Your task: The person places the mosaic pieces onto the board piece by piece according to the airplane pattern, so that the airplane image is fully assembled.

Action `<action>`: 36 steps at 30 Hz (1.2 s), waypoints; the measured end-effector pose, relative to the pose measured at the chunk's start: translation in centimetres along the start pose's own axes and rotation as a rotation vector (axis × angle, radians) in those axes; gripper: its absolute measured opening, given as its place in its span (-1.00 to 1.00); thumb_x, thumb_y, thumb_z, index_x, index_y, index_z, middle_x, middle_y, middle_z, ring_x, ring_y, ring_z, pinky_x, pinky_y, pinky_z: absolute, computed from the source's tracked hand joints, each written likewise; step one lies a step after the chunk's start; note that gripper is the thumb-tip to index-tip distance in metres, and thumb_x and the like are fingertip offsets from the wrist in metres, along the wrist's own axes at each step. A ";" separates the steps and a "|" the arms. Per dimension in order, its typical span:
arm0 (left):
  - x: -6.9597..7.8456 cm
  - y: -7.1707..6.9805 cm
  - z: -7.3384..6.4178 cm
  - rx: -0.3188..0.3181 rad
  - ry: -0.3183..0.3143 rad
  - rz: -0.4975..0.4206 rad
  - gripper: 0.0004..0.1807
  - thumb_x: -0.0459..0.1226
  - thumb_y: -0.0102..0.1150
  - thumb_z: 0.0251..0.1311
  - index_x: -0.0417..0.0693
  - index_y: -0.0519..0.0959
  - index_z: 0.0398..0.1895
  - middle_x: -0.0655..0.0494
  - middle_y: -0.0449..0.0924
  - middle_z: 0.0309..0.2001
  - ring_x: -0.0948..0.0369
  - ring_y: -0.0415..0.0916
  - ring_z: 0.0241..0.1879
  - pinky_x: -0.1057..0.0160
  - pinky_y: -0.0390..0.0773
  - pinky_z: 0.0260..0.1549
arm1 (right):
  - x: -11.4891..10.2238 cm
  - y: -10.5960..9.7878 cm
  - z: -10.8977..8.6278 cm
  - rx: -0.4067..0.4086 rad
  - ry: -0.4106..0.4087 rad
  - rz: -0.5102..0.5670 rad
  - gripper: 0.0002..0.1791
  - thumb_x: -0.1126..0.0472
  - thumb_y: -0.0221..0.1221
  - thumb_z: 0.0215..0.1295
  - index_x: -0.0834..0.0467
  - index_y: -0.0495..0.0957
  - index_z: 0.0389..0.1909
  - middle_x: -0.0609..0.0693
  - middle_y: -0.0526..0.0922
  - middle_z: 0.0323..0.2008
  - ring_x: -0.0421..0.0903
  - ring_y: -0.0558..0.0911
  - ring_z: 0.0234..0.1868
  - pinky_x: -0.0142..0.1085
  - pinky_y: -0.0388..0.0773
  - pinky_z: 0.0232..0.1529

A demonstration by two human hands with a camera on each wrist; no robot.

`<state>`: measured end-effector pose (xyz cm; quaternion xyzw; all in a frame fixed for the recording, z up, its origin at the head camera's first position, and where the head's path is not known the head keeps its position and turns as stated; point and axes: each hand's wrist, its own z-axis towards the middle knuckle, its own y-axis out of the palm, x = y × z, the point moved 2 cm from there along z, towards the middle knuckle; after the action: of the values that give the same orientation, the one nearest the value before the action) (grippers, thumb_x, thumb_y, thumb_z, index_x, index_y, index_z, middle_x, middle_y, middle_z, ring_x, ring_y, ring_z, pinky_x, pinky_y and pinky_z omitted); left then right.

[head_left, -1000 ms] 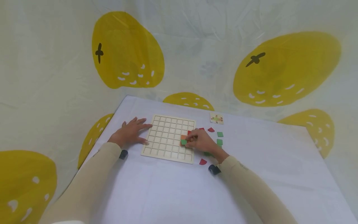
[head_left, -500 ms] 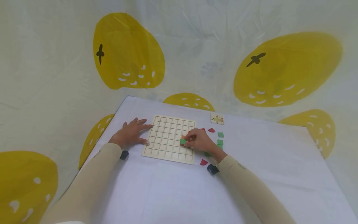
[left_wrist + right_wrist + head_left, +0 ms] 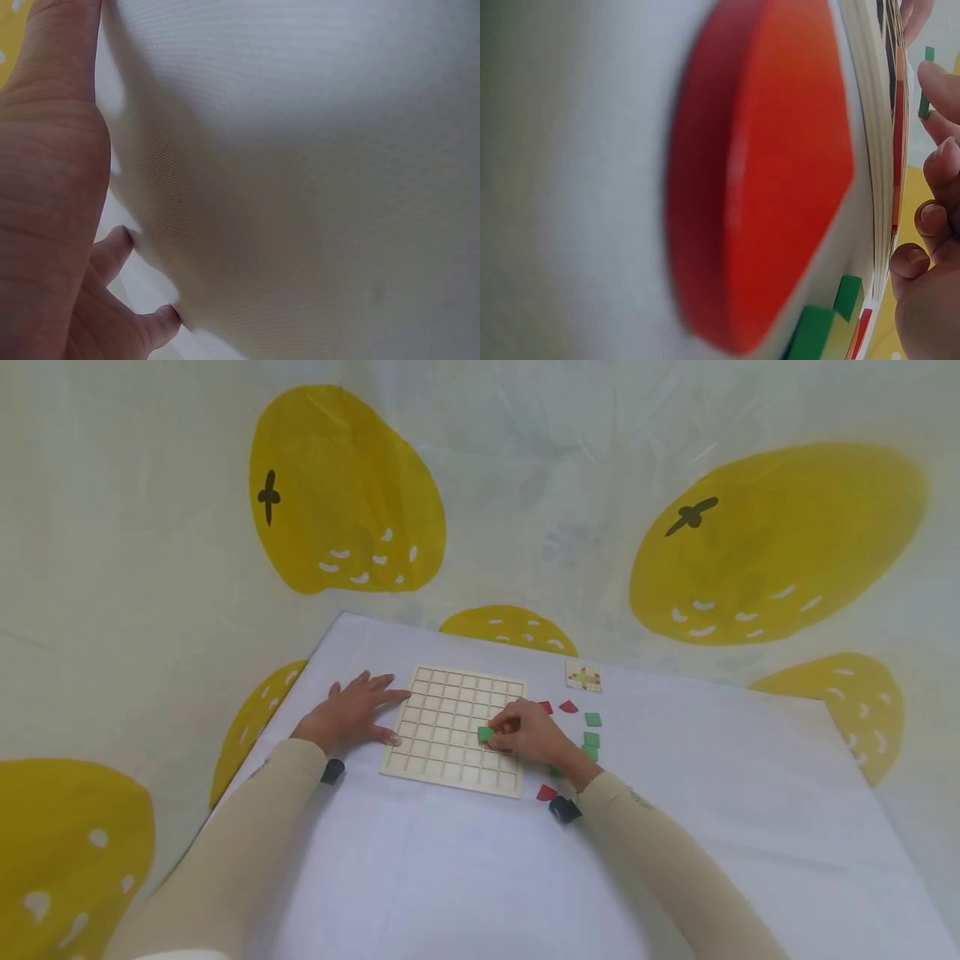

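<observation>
A green tile [image 3: 485,734] is pinched between the thumb and finger of the right hand [image 3: 531,733], over the right half of a pale grid board [image 3: 442,720]. The right wrist view shows that tile edge-on, slightly raised from the board, with orange and red pieces lying on the board below.

The left hand [image 3: 351,712] has its fingers spread apart, its thumb and forefinger tips at the board's left edge. It fills part of the strip between the board and the tabletop's left edge.

Just off the board's right edge lie red wedges [image 3: 567,707] and more green tiles [image 3: 593,719], some partly behind the right hand. One red wedge sits by the near right corner, next to a black strap [image 3: 565,810] at the right wrist. A picture card [image 3: 583,676] lies near the far edge. The white-covered tabletop [image 3: 420,868] stretches broadly to the right of the loose pieces and between the board and the person. Behind its far edge hangs a pale curtain [image 3: 525,485] with yellow fruit shapes.
</observation>
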<state>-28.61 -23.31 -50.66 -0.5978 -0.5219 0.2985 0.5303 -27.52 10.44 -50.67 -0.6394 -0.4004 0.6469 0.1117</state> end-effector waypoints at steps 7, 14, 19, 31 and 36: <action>-0.1 -0.1 0.0 -0.011 -0.001 0.001 0.02 0.43 0.33 0.02 0.64 0.17 0.60 0.10 -0.06 0.72 -0.23 -0.23 0.70 -0.61 -0.10 0.45 | -0.2 0.2 0.4 0.006 0.004 -0.013 -0.73 0.08 0.51 0.20 0.01 0.81 -0.08 -0.06 0.65 -0.24 -0.05 0.53 -0.15 -0.29 0.50 -0.19; 0.1 -0.2 -0.2 0.002 0.006 0.000 0.03 0.42 0.34 0.00 0.63 0.18 0.60 0.08 -0.03 0.72 -0.24 -0.20 0.69 -0.61 -0.08 0.44 | -0.5 0.3 0.6 0.004 0.020 -0.022 -0.76 0.10 0.51 0.20 0.02 0.80 -0.12 -0.01 0.60 -0.34 -0.04 0.52 -0.15 -0.27 0.48 -0.17; 0.1 -0.3 -0.3 0.005 0.013 0.009 0.04 0.44 0.34 -0.01 0.61 0.19 0.60 0.07 -0.03 0.72 -0.25 -0.19 0.69 -0.62 -0.06 0.43 | -0.6 0.3 0.8 0.011 0.048 -0.018 -0.78 0.13 0.49 0.21 0.03 0.80 -0.13 0.00 0.57 -0.36 -0.04 0.52 -0.15 -0.27 0.49 -0.19; 0.0 -0.2 -0.1 -0.004 0.002 0.004 0.03 0.43 0.34 -0.01 0.62 0.20 0.59 0.08 -0.02 0.72 -0.24 -0.20 0.69 -0.61 -0.05 0.44 | -0.8 0.4 1.4 0.012 -0.003 -0.024 -0.80 0.17 0.46 0.23 0.10 0.80 -0.13 0.01 0.57 -0.38 -0.05 0.51 -0.17 -0.29 0.46 -0.21; 0.0 -0.3 0.0 -0.011 -0.005 0.002 0.03 0.43 0.33 0.00 0.63 0.19 0.59 0.09 -0.04 0.72 -0.23 -0.21 0.70 -0.61 -0.07 0.44 | -1.2 0.3 1.4 0.009 0.000 -0.019 -0.79 0.17 0.46 0.23 0.10 0.81 -0.13 0.01 0.58 -0.36 -0.04 0.51 -0.15 -0.29 0.47 -0.21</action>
<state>-28.67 -23.30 -50.40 -0.6005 -0.5243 0.2977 0.5253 -28.56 8.95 -50.16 -0.6352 -0.4032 0.6476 0.1208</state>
